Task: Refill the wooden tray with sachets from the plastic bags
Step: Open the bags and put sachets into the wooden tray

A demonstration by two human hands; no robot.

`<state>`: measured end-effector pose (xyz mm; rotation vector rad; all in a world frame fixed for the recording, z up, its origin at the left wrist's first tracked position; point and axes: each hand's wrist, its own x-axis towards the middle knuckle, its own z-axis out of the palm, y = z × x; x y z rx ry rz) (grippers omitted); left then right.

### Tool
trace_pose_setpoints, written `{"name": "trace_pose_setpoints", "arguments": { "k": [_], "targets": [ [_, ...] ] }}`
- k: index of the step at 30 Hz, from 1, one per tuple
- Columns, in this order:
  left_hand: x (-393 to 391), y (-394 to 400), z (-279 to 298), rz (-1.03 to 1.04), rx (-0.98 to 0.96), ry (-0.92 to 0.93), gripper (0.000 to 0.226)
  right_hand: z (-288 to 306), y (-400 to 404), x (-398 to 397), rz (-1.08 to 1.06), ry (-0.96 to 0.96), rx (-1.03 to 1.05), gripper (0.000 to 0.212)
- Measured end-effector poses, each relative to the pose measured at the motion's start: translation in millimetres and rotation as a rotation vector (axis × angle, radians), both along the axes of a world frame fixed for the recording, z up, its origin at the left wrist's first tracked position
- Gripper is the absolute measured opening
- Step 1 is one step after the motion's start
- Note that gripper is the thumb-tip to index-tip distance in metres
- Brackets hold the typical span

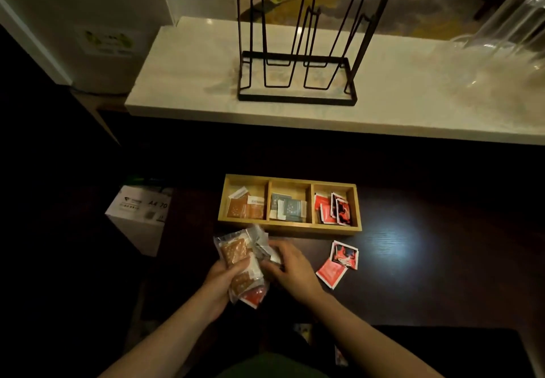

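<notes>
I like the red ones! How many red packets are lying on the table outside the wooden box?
2: a plain red one near the right hand, and a patterned one partly overlapping it, just behind. More might hide beneath them.

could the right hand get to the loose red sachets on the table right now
Probably yes, once it lets go. The right hand is busy at the plastic bag that the left hand grips, but the red sachets lie just to its right on the bare table, with nothing between.

free: dark table (pixel 413 289) right | blocks: loose red sachets (pixel 337 264), wooden tray (pixel 290 228) ahead | left: seemingly open
</notes>
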<state>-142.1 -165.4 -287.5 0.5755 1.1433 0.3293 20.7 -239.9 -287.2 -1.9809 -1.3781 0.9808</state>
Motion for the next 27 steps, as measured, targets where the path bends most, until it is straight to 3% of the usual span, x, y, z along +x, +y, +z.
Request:
{"name": "trace_pose_setpoints", "arguments": {
  "k": [4,11,16,19,22,24,27],
  "targets": [
    [0.1,0.4,-5.3,-0.078,0.099,0.064,0.044,-5.6,-2.8,6.5,-0.106,0.031,0.006,0.028],
    [6.3,11.4,-0.8,-0.25,0.467,0.521,0.035,-8.4,-2.6,25.2,-0.299,0.09,-0.041,0.028],
    [7.2,17.6,1.7,-0.415,0.849,0.862,0.048,-10.7,-13.3,41.2,-0.465,0.169,-0.073,0.028],
    [16.6,13.1,8.3,-0.489,1.013,0.922,0.045,-13.1,-26.0,48.5,-0.499,0.158,-0.098,0.023],
    [25.1,6.5,4.6,-0.649,1.226,0.952,0.046,-15.9,-36.9,53.5,-0.531,-0.023,-0.08,0.024],
    [29.1,0.5,-2.0,-0.842,1.295,0.922,0.051,-16.9,-40.5,56.0,-0.535,-0.133,-0.061,0.031],
    [30.2,-6.5,-8.7,-1.001,1.338,0.872,0.062,-16.2,-41.7,59.1,-0.544,-0.115,-0.057,0.034]
  ]
}}
